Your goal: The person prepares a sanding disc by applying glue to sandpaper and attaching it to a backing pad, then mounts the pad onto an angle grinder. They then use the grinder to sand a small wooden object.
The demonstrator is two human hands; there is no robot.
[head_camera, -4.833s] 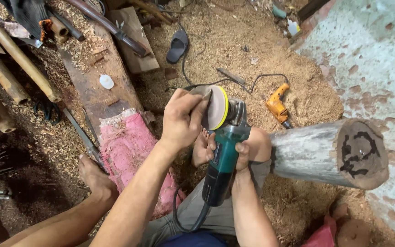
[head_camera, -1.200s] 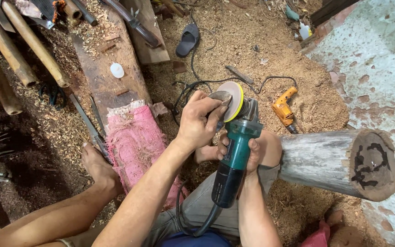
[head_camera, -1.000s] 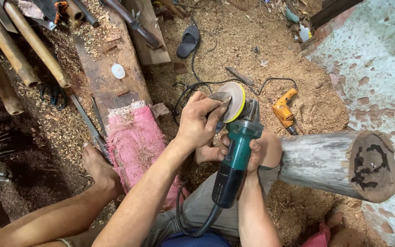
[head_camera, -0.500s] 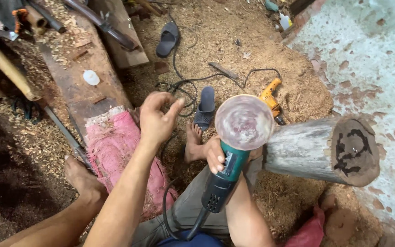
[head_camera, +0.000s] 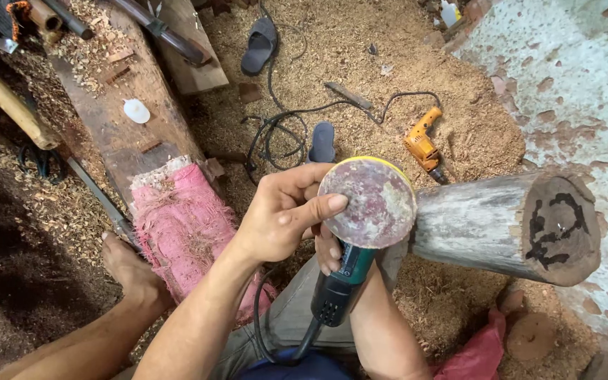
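Note:
My right hand (head_camera: 330,252) grips the green and black body of an angle grinder (head_camera: 339,285), its round sanding disc (head_camera: 367,204) turned up toward me. My left hand (head_camera: 283,214) holds the left edge of that disc, thumb on its face and fingers behind it. The disc is worn, reddish-brown with a yellow backing rim. A grey log (head_camera: 501,225) with a dark hollowed end lies just to the right of the grinder, over my lap.
A pink frayed sack (head_camera: 184,225) covers a plank (head_camera: 114,112) at left. An orange drill (head_camera: 422,148), black cables (head_camera: 276,134), two sandals (head_camera: 258,46) and wood poles (head_camera: 1,98) lie on the sawdust floor. A pale concrete wall (head_camera: 571,91) stands right.
The grinder was turned so the disc faces up. My left hand let go of the disc for a moment, then took hold of its edge again.

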